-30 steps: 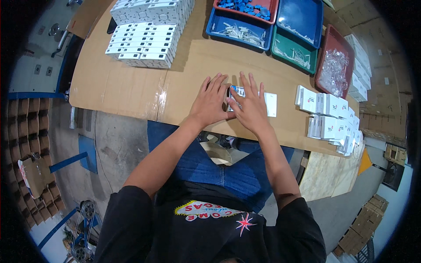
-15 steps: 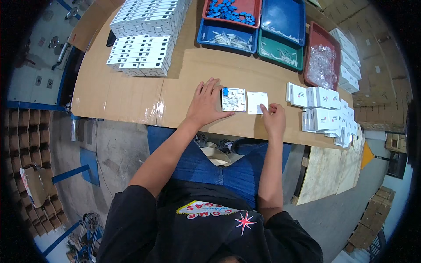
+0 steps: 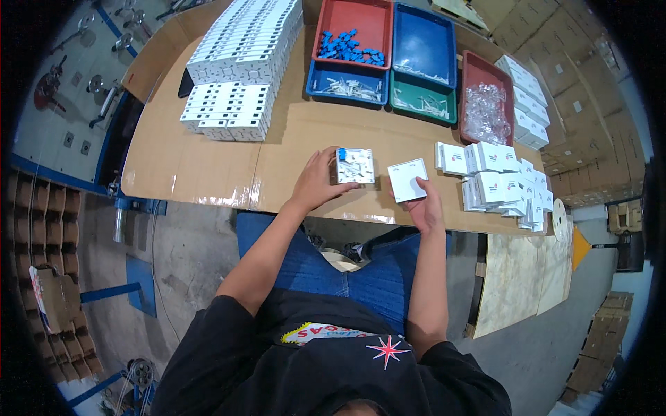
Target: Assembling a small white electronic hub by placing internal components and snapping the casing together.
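Observation:
Between the thumb and fingers of my left hand (image 3: 318, 182) is a square white box (image 3: 356, 167), its open side up. Small white parts and a blue piece at the upper left corner show inside it. My right hand (image 3: 424, 205) grips a flat, square white cover (image 3: 408, 180) by its right edge, thumb on top and fingers beneath. The cover is tilted and stands a little to the right of the box, apart from it.
Tall stacks of white boxes (image 3: 243, 45) stand at the far left. At the back are a red tray (image 3: 354, 21) of blue pieces, blue (image 3: 424, 35) and green trays (image 3: 399, 109) of white parts, and a red tray (image 3: 479, 66) of clear plastic pieces. Piled white packets (image 3: 496, 184) lie right.
My right hand has picked the cover up off the table and turned it slightly. My left hand has closed around the box, which now looks raised.

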Available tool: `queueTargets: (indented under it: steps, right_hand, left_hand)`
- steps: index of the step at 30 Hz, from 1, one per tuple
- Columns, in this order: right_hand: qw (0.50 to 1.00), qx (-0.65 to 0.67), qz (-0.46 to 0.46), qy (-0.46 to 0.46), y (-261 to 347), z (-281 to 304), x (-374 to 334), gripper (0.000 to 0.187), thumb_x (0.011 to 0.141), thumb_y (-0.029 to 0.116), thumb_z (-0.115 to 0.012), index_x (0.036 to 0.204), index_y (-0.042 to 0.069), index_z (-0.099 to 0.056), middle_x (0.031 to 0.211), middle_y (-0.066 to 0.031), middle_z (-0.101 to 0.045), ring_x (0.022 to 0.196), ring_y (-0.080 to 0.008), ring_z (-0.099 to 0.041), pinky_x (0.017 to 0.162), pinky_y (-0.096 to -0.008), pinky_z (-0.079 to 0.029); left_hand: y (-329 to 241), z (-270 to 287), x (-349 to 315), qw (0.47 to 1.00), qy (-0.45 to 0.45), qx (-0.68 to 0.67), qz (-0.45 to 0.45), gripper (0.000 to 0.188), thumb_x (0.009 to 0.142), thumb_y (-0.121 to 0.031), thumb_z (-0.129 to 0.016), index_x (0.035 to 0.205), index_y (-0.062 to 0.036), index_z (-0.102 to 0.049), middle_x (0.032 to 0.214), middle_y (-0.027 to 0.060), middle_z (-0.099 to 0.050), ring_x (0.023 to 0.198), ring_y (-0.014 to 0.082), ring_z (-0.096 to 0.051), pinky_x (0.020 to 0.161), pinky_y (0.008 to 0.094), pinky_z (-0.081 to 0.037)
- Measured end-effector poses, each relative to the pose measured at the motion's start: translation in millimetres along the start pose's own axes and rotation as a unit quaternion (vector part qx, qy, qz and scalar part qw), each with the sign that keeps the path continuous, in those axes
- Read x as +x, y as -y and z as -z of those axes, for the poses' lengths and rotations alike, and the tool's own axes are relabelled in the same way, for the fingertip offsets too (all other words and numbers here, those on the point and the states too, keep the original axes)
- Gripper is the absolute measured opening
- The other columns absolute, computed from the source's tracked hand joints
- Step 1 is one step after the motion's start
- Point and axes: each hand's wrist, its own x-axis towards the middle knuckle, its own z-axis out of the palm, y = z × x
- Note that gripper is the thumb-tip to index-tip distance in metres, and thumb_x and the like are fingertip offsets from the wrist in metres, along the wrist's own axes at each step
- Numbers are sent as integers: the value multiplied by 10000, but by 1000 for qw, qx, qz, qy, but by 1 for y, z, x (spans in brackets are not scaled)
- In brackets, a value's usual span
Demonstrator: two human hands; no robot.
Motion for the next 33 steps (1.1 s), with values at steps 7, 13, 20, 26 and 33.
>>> queueTargets:
  steps: [7,13,20,26,33]
  right_hand:
    - [966,159,-25,201,11,-26,-22,656,1051,490,-365,1570,90,-346,1469,-371,-473,1231,-460,-620,942,-514,-581]
    - [942,206,-26,264,22,-50,-37,662,1047,501,-369,1621,182,-288,1540,-415,-340,1314,-454,-555,997,-490,-538]
    - [947,-40,145,285,28,-66,-58,876,807,255,-809,1552,85,-381,1540,-262,-443,1399,-362,-483,1129,-472,-424]
    - [893,-306,299,142,23,-98,-72,879,724,151,-909,1483,30,-484,1456,-144,-538,1328,-270,-529,1079,-398,-437]
    - [818,-450,359,-27,14,-122,-80,790,748,201,-915,1446,79,-565,1351,-143,-558,1217,-273,-602,968,-394,-523]
  left_hand:
    - [-21,-21,-29,865,-76,-483,110,886,915,-26,-745,1564,-112,-148,1350,183,-584,1193,242,-644,961,370,-560]
    - [-76,4,-41,767,-48,-624,144,860,934,45,-655,1582,-144,-122,1388,178,-577,1216,270,-648,1009,463,-571]
    - [-75,1,-45,694,-19,-703,155,482,1083,-323,-477,1501,-103,-381,1410,128,-587,1257,284,-630,1046,492,-549]
    - [-84,-1,-49,696,-12,-700,160,637,1096,-578,-307,1571,-153,-313,1499,92,-527,1306,242,-593,1063,450,-519]
    - [-114,4,-48,728,-17,-672,133,641,1083,-627,-250,1637,-306,-210,1573,39,-443,1380,218,-515,1084,412,-473]
